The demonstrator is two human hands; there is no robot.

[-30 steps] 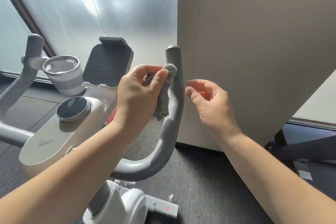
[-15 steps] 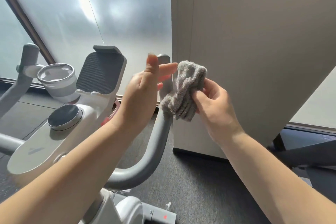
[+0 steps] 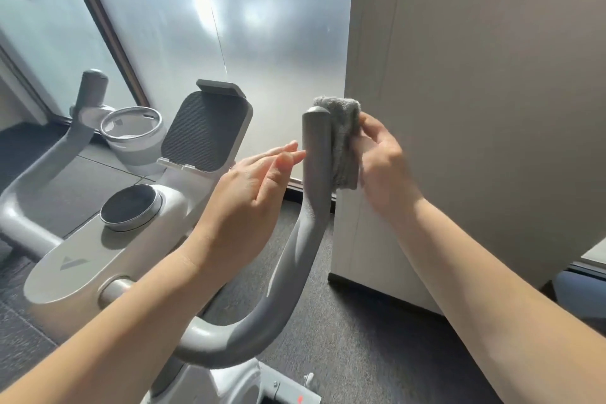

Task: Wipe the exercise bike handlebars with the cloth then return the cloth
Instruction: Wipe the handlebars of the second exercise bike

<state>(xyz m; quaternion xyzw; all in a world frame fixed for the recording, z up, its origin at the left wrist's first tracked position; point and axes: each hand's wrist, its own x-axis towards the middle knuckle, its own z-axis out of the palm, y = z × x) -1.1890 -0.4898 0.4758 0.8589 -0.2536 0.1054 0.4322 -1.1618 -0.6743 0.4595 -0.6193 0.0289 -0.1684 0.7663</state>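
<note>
Cloth: the folded grey fluffy cloth (image 3: 342, 144) lies flat against the right side of the upright grey padded right handlebar (image 3: 316, 154), near its rounded top end.
Right hand: the right hand (image 3: 382, 164) pinches the cloth between thumb and curled fingers and holds it onto the bar.
Left hand: the left hand (image 3: 252, 187) holds nothing; its fingers are straight and relaxed, the fingertips (image 3: 295, 154) just beside the bar's left side; touching or not, I cannot tell.
Handlebar run: the right handlebar curves down and inward under the left forearm to the white bike console (image 3: 108, 256).
Tight edge: the beige flat panel (image 3: 475, 128) stands just beside the right handlebar, so the right hand and cloth sit in the narrow room between bar and panel.
Open room: dark grey carpeted floor (image 3: 360, 338) lies open below the bar and between the forearms.
Other bike parts: a round dark dial (image 3: 129, 207), a white ring-shaped cup holder (image 3: 132, 131) and a dark ribbed tablet rest (image 3: 205, 131) stand left of the hands; the grey left handlebar (image 3: 88, 98) is well apart, at far left.
Hidden: the cloth's far face and the right hand's fingertips behind it are out of sight.
Cut off: the bike's lower frame runs off the bottom edge.
</note>
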